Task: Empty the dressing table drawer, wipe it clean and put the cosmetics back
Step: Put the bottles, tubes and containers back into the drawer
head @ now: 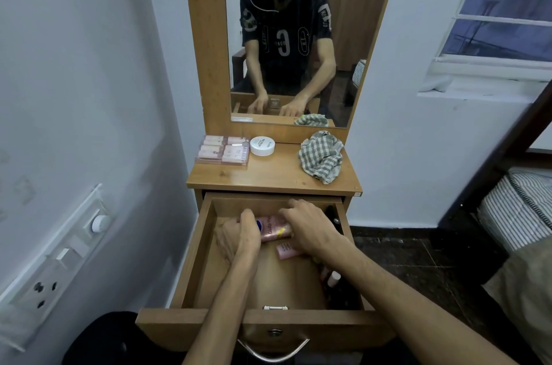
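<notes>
While the drawer stands pulled fully out from under the dressing table top, both hands are down inside it at the far end. The left hand has its fingers curled over the blue-capped end of a pink tube, and the right hand lies across the tube's other end with its fingers bent down around it, so the tube is held from both ends, which looks like a gathering grip meant to lift it, perhaps along with its neighbours. How tightly either hand clamps I cannot tell, since the fingertips are hidden below the knuckles.

A 2nd, smaller pink tube lies just beside the first, partly under the right wrist, and a small bottle with a pale cap stands near the drawer's right wall among darker items too dim to name. These cosmetics remain in the drawer.

On the table top sit a clear box of pink items and a round white jar, pushed back toward the mirror, likely to leave room at the front. A checked cloth lies crumpled on the right, near to hand for wiping. Judging by this, emptying is partly done and wiping has not begun.
</notes>
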A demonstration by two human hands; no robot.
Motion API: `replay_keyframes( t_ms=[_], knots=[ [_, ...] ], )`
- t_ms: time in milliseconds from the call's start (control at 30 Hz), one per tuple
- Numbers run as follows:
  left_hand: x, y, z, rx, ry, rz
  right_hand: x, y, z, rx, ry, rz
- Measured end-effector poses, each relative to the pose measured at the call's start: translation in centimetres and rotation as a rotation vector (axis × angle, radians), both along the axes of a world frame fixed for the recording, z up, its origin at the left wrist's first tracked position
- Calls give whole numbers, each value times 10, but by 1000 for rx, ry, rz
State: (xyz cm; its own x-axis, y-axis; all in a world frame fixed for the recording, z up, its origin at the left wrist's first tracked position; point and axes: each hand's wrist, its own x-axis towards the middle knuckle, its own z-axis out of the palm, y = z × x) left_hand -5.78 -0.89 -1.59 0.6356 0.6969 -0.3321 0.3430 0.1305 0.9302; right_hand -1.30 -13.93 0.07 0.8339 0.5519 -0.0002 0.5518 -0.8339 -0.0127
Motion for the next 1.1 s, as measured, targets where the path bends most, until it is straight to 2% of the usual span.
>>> replay_keyframes(
  t_ms=[200, 367, 500, 567, 633, 733, 800, 933, 1100],
  knots=[
    [-1, 0, 4, 23, -25, -47, -3, 0, 6, 116, -24, -25],
    [-10, 1, 23, 268, -303, -50, -1, 11, 37, 456, -160, -48],
    [3, 25, 44, 433, -420, 57, 18, 32, 60, 719, -106, -126],
    [18, 46, 57, 517, -398, 88, 29, 45, 69, 750, 10, -212],
    [37, 69, 64, 553, -292, 30, 38, 60, 74, 703, 149, -250],
    [66, 101, 64, 526, -104, -143, 42, 82, 78, 638, 271, -236],
    [78, 114, 62, 439, -31, -233, 43, 93, 79, 622, 316, -237],
    [80, 114, 59, 463, -55, -319, 40, 104, 79, 649, 295, -267],
    [62, 108, 59, 505, -93, -213, 32, 98, 68, 748, 269, -255]
  ],
)
